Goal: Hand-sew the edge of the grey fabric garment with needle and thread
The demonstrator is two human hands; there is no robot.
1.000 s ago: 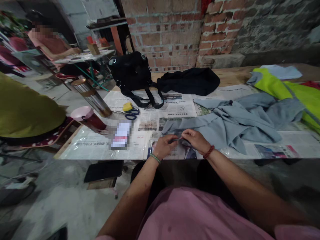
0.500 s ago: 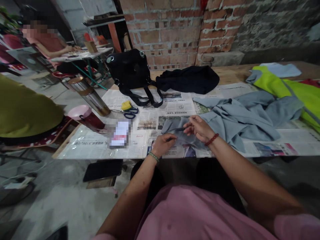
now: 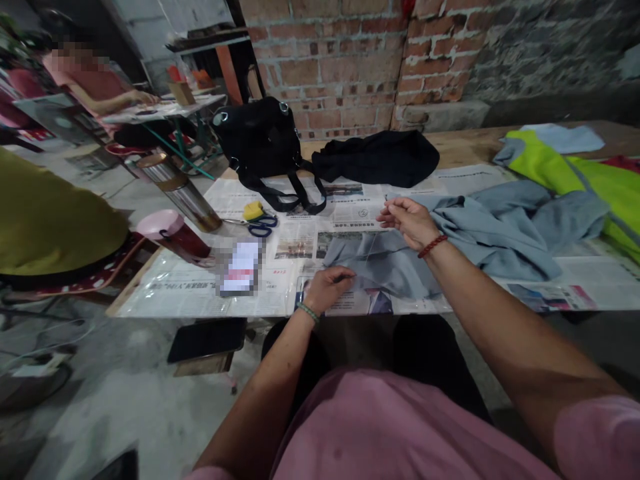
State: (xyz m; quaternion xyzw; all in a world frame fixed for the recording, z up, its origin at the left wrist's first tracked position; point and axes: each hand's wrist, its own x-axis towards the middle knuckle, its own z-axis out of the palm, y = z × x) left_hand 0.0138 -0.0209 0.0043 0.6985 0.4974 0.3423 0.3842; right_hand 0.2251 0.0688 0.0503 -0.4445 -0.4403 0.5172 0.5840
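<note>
My left hand (image 3: 330,290) rests at the table's front edge. Its thumb and fingers are closed on the near left part of a piece of grey cloth (image 3: 400,263), thin and spread flat on newspaper. Up and to the right, my right hand (image 3: 407,223) is raised over the cloth's far side, its thumb and index finger pinched together. A thin, dark, needle-like tip sticks up from that pinch, too small to make out well. Right of this hand lies a larger crumpled grey garment (image 3: 500,227).
Left on the newspaper-covered table (image 3: 170,293) are a phone (image 3: 241,267), scissors (image 3: 263,225), a pink-lidded cup (image 3: 173,233) and a steel flask (image 3: 183,193). Behind lie a black bag (image 3: 260,140), dark cloth (image 3: 375,159) and a yellow-green garment (image 3: 565,167). Another person sits close left.
My right hand has moved up and away from my left hand, uncovering more of the grey cloth. My left hand has stayed in place. A person at the far table has shifted their hands.
</note>
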